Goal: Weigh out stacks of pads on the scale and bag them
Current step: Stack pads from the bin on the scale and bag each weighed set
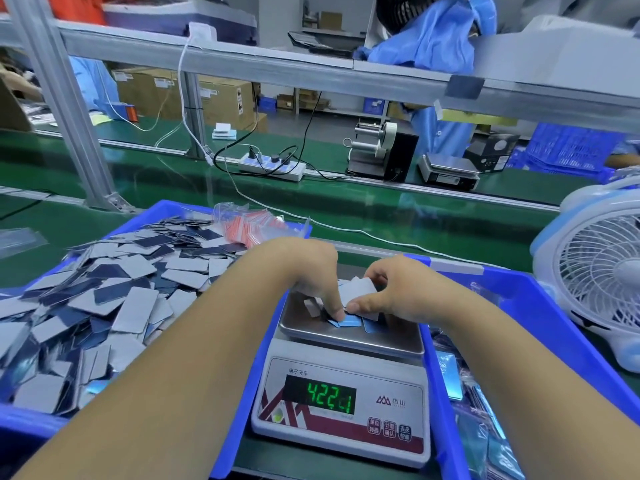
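At the centre of the frame both hands meet over the steel pan of the white digital scale (341, 407). The right hand (398, 289) pinches a small stack of grey rectangular pads (358, 291); the left hand (311, 271) presses curled fingertips on loose pads lying on the pan. At left, a blue plastic bin (228, 410) holds a heap of grey and dark blue pads (104, 299).
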`<act>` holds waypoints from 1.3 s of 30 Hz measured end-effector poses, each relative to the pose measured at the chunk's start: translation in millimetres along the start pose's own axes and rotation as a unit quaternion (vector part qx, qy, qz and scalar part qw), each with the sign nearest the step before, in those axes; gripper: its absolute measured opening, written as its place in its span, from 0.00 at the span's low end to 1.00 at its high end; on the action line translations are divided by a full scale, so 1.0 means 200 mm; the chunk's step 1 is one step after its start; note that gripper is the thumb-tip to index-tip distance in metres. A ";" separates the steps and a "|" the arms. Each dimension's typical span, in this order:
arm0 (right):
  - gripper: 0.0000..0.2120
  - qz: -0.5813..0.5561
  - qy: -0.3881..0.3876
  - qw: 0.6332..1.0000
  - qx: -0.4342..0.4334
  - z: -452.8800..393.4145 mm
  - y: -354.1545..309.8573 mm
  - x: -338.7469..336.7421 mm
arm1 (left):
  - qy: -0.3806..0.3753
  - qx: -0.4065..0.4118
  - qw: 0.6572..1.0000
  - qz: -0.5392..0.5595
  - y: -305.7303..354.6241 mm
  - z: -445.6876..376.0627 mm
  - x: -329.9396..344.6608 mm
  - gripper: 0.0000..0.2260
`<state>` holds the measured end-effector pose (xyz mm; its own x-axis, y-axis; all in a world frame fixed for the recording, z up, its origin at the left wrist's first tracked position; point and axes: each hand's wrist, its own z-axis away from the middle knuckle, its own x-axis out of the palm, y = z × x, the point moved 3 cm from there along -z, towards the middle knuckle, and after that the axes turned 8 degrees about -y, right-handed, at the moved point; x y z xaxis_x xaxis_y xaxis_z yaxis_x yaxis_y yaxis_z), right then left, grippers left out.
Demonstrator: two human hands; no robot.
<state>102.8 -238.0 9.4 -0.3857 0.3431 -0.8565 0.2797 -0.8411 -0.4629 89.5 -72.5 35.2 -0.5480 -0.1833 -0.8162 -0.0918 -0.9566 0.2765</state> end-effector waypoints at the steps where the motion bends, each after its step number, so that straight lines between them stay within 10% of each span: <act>1: 0.22 -0.002 0.002 1.000 0.006 0.00 0.00 0.00 | -0.002 -0.003 1.000 0.001 0.00 0.00 0.00 0.22; 16: 0.20 -0.126 0.013 0.992 0.000 0.04 0.02 0.01 | 0.037 0.055 0.998 -0.015 0.06 0.06 0.03 0.18; 29: 0.12 -0.250 0.097 0.962 -0.050 0.05 -0.01 -0.03 | 0.152 0.186 0.949 0.203 0.02 0.03 0.07 0.20; 39: 0.11 -0.061 0.184 0.981 -0.032 0.07 -0.01 0.09 | 0.145 0.201 0.945 0.214 -0.02 -0.02 0.18 0.18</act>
<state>82.7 -236.2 -2.1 -0.0795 0.5767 -0.8131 0.3106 -0.7607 -0.5700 73.6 -75.5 2.6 -0.3603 -0.6441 -0.6747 -0.2541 -0.6282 0.7354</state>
